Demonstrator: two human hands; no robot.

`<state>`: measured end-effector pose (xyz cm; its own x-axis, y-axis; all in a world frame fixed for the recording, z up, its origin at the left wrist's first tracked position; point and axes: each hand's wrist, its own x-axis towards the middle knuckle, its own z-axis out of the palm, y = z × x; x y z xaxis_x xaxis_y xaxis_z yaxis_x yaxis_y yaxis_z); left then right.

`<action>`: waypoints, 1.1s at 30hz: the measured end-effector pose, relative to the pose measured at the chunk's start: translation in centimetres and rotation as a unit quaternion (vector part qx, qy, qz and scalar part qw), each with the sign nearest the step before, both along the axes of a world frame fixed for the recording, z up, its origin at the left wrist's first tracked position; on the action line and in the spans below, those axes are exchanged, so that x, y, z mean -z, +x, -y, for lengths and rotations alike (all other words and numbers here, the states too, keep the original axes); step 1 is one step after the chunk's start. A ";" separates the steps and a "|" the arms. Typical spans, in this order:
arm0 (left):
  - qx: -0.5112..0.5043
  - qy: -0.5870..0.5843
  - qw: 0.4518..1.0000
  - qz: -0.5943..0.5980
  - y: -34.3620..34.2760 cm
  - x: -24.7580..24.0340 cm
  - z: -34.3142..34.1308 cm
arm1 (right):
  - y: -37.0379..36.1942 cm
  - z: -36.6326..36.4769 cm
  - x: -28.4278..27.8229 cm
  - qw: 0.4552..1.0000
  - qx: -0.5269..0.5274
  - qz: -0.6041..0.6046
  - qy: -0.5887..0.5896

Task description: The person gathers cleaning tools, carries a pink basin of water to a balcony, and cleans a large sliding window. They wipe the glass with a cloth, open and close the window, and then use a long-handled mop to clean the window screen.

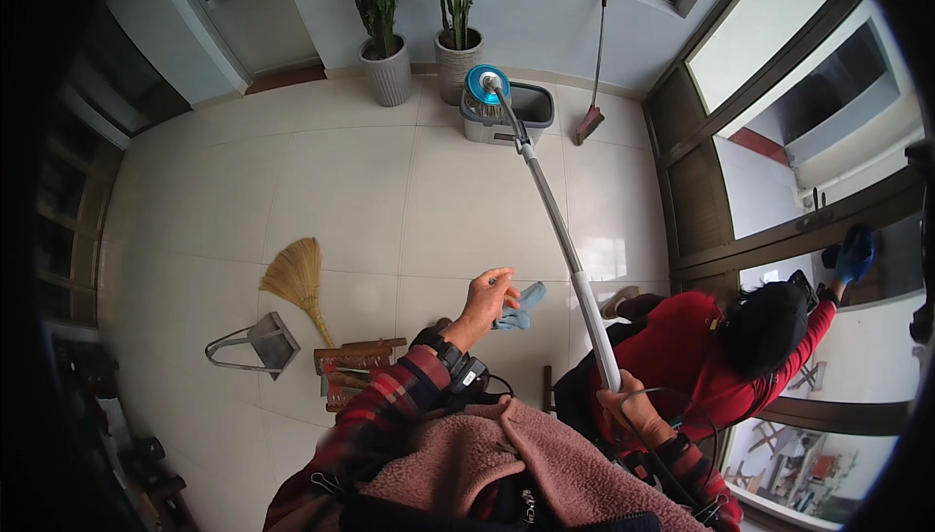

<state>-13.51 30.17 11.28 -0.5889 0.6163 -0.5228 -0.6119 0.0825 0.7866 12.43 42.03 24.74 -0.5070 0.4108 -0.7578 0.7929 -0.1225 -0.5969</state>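
Note:
My right hand (633,405) is wrapped round the lower end of a long grey-white mop handle (575,269). The mop's round blue head (487,84) rests over a grey two-part bucket (531,113) at the far side of the floor. In front of my chest my left hand (481,308) has its fingers curled. A light-blue cloth (523,306) shows at those fingers, seemingly gripped, though the hand covers part of it.
At my right, a person in red (672,352) reaches a blue-gloved hand (855,255) to the glass door (799,230). A straw broom (295,274), metal dustpan (273,342) and wooden stool (355,366) are left. Potted cacti (388,70) and another broom (590,123) stand by the far wall.

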 end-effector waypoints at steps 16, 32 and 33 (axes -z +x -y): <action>-0.240 -0.153 0.959 0.006 -21.0 5.6 9.6 | -23.4 -15.3 5.2 0.996 0.051 0.067 -0.002; -0.392 -0.239 0.885 0.071 -18.2 6.5 17.7 | -49.5 -27.8 3.0 0.984 -0.089 -0.152 -0.024; -0.401 -0.240 0.881 0.073 -17.6 6.3 18.0 | -50.2 -28.2 2.7 0.964 -0.172 -0.195 0.048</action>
<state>-31.06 12.14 4.96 -0.6391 -0.2805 -0.7162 -0.7168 -0.1203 0.6868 -37.74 70.24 22.00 -0.8648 0.2255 -0.4487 0.4894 0.1781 -0.8537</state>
